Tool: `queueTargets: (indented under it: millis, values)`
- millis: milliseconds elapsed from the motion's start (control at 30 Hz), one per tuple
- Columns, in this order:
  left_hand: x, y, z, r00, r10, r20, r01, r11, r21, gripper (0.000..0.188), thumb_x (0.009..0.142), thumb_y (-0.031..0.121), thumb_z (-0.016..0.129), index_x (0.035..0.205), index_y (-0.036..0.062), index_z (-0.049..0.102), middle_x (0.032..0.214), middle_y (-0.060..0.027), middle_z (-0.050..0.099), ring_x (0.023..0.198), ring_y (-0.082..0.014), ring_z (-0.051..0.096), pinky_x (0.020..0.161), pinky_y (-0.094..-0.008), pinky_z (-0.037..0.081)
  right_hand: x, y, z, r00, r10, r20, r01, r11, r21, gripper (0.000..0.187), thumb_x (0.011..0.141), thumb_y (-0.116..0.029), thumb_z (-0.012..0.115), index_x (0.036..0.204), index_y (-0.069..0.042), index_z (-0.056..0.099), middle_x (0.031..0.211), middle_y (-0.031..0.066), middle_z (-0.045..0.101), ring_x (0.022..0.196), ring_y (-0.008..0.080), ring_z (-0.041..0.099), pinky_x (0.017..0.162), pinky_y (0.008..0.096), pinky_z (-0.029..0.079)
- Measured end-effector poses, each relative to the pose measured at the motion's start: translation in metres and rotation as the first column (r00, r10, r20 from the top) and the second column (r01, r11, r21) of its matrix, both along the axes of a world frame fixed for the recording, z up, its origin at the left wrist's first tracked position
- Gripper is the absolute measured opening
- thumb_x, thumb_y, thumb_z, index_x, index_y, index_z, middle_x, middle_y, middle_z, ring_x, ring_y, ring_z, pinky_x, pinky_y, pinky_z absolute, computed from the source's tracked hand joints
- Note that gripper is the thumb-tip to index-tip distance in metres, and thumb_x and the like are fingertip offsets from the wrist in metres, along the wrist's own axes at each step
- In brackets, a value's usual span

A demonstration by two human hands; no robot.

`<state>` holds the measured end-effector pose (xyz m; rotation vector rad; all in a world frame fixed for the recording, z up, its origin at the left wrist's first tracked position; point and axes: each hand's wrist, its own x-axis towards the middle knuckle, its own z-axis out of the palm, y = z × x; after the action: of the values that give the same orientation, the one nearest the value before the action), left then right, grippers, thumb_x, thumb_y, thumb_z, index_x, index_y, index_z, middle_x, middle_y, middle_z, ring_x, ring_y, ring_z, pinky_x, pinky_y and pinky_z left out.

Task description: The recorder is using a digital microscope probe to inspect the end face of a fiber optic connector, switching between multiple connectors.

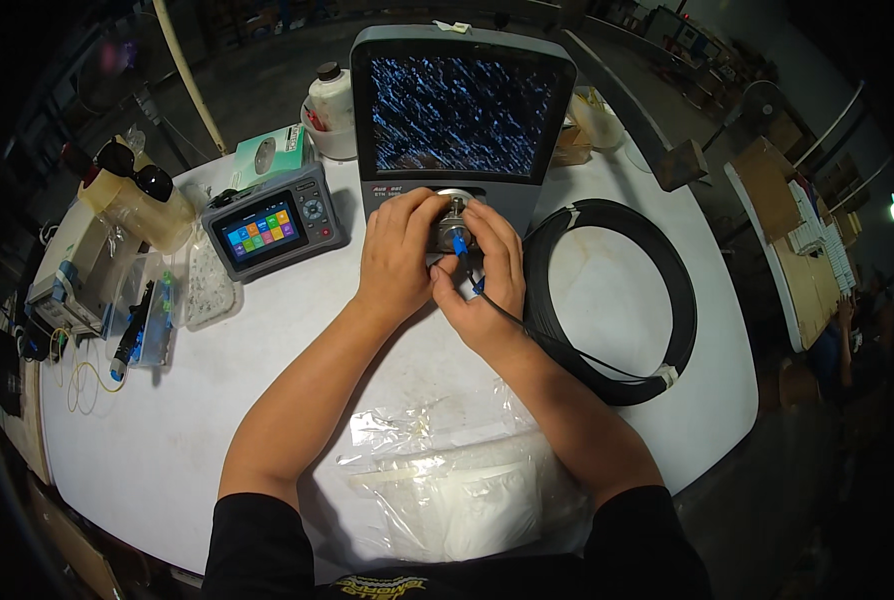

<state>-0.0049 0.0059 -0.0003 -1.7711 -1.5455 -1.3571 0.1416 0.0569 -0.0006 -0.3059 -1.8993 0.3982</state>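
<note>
A dark desktop inspection monitor [365, 95] stands before me, its screen showing blue-white specks on black. Below the screen is a round metal fitting [447, 236], with a blue fibre connector [459, 244] at its front. My left hand [399, 248] is closed round the fitting's left side. From the right, my right hand [492, 285] curls its fingers against the same fitting, thumb bent below the connector. A small blue piece [479, 286] sits by the right palm, beside the black cable [512, 318] that runs under my right wrist. The fingertips are partly hidden.
A coil of black cable [679, 300] lies at right. On the left stand a handheld tester [325, 232] with a lit screen, a green box [285, 152], a white bottle [331, 95], and a clear tray [157, 345] with pens. A plastic bag [467, 500] lies near me.
</note>
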Motion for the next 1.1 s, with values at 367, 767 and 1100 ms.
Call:
queueTargets:
  millis: [367,767,1100]
  values:
    - [-0.0002,-0.0053,0.0001,0.999,0.020,0.034,-0.019,0.999,-0.048,0.071,0.067,0.005,0.083,0.134,0.0047,0.061,0.132,-0.0154,0.063,0.120,-0.0387,0.060,0.103,-0.0481,0.048,-0.0005,-0.0012,0.0000,0.999,0.002,0.033,-0.001,1.000,-0.031,0.075,0.078,-0.003,0.080,0.147,-0.002,0.052,0.151,0.0191,0.053,0.138,0.0405,0.051,0.115,0.0489,0.045]
    - [0.0017,-0.0050,0.0029,1.000,0.007,0.020,-0.006,0.999,-0.044,0.074,0.064,0.000,0.082,0.135,0.0045,0.062,0.135,-0.0158,0.063,0.122,-0.0387,0.060,0.105,-0.0476,0.047,0.0019,-0.0003,-0.0001,0.999,-0.006,0.039,0.007,1.000,-0.030,0.076,0.078,-0.003,0.081,0.148,-0.002,0.052,0.151,0.0189,0.052,0.137,0.0402,0.052,0.114,0.0479,0.045]
    - [0.0014,-0.0059,0.0042,1.000,-0.004,0.024,0.004,0.999,-0.036,0.076,0.062,-0.001,0.083,0.134,0.0058,0.062,0.134,-0.0141,0.064,0.122,-0.0375,0.060,0.105,-0.0469,0.047,0.0032,-0.0010,0.0016,0.999,0.002,0.049,0.000,0.999,-0.047,0.076,0.078,-0.003,0.080,0.148,-0.002,0.052,0.151,0.0190,0.052,0.138,0.0398,0.052,0.115,0.0484,0.045]
